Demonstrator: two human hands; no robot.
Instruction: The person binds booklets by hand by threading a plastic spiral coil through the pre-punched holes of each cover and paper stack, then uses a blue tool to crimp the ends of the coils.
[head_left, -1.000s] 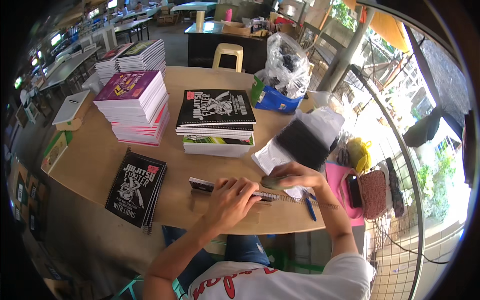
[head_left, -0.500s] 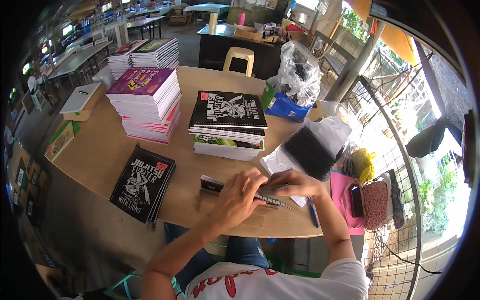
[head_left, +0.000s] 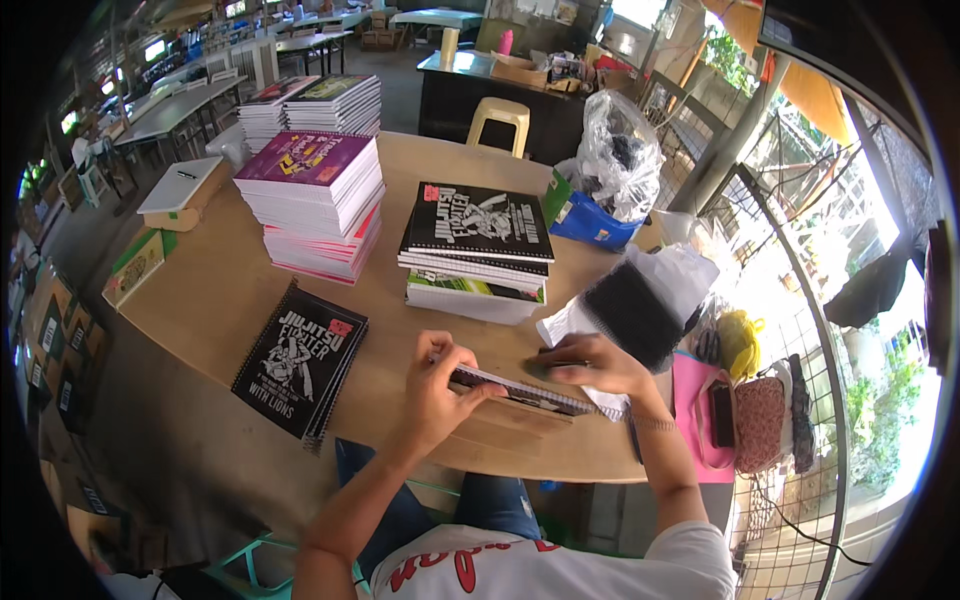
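My left hand (head_left: 440, 390) is closed on the left part of a notebook (head_left: 535, 394), which stands on edge with its spine up. A thin wire coil (head_left: 650, 423) runs along the spine and sticks out past its right end. Just above the right half of the spine is my right hand (head_left: 600, 362), fingers curled and smeared by motion around something dark that I cannot make out. Under the notebook lies a flat brown board (head_left: 510, 437). Black spiral notebooks (head_left: 297, 362) lie to the left, and a stack of notebooks (head_left: 480, 222) stands beyond my hands.
Tall notebook stacks (head_left: 310, 205) stand at the back left. A blue box (head_left: 597, 222) with a plastic bag is at the back right. Nearer are dark coils on white paper (head_left: 632, 315), a pink folder (head_left: 690, 400) and a patterned pouch (head_left: 762, 425). A wire fence borders the right.
My left hand has moved left along the spine and turned to grip the notebook. My right hand has come slightly away from the spine. The whole view has shifted a little.
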